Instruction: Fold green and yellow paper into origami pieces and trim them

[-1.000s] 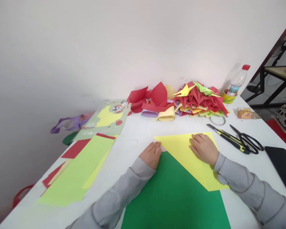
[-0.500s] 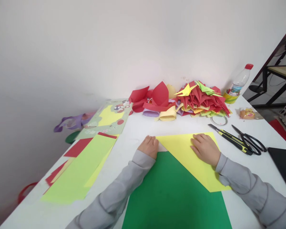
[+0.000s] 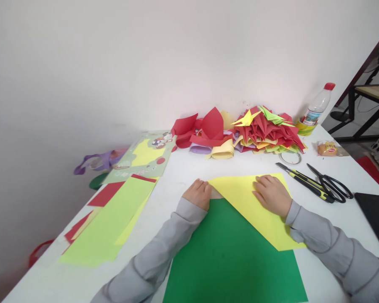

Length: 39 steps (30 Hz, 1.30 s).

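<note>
A sheet of yellow paper (image 3: 249, 202), folded along a slanting edge, lies over the top right part of a large green sheet (image 3: 233, 256). My left hand (image 3: 198, 194) has its fingers curled closed at the yellow paper's left corner. Flat on the yellow paper, towards its right side, rests my right hand (image 3: 273, 195), fingers stretched out and slightly apart. A small beige patch (image 3: 215, 193) shows between my left hand and the fold. My right wrist and sleeve cover part of the yellow paper's right edge.
On the right lie a utility knife (image 3: 305, 182), scissors (image 3: 330, 184), a tape roll (image 3: 289, 158) and a black phone (image 3: 374, 219). Behind are folded paper shapes (image 3: 265, 130), red paper pieces (image 3: 212, 124) and a bottle (image 3: 317, 107). Light green strips (image 3: 104, 227) lie left.
The yellow paper's left end now bulges up slightly near my left hand, its fold edge more curved. Both hands stay in nearly the same place. The view has shifted a little.
</note>
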Motion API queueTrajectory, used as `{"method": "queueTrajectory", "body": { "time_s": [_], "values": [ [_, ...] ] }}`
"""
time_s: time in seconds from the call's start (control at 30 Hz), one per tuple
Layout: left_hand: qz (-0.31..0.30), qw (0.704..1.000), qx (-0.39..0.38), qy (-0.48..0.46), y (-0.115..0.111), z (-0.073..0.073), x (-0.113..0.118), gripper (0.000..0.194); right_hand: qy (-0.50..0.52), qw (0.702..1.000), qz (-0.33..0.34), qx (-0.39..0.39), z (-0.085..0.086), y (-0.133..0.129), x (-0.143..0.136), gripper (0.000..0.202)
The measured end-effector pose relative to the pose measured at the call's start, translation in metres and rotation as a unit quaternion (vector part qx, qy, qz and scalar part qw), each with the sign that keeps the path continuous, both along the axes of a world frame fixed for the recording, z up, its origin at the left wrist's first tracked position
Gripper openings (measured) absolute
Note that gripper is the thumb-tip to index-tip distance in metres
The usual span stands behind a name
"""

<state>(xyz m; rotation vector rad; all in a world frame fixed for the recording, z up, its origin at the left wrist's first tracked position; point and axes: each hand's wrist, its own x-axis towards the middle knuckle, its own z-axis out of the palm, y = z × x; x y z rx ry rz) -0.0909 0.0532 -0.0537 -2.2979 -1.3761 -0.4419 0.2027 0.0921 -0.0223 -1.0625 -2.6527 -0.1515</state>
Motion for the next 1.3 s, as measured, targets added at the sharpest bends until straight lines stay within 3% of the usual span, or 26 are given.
{"method": "queueTrajectory", "body": {
  "time_s": [0.23,0.43,0.83,1.13,1.3],
  "values": [
    [0.021,0.999,-0.012,-0.025,-0.003,-0.009,0.009,0.028,-0.001,1.0,0.001,0.002,0.0,0.0,0.0,0.021],
    [0.073,0.997,-0.016,-0.028,-0.01,-0.016,0.009,0.03,-0.006,1.0,-0.001,-0.004,-0.002,0.001,0.0,0.022],
    [0.129,0.989,-0.067,-0.002,-0.002,-0.009,0.002,0.042,-0.002,1.0,-0.004,-0.008,-0.001,0.001,-0.001,0.023],
    [0.189,0.98,-0.058,-0.017,-0.001,0.001,0.003,0.044,-0.011,1.0,-0.005,-0.01,-0.001,0.001,-0.001,0.022],
    [0.179,0.982,-0.048,-0.015,-0.003,0.001,0.001,0.046,-0.012,1.0,-0.005,-0.008,-0.001,0.001,-0.001,0.022]
  ]
}}
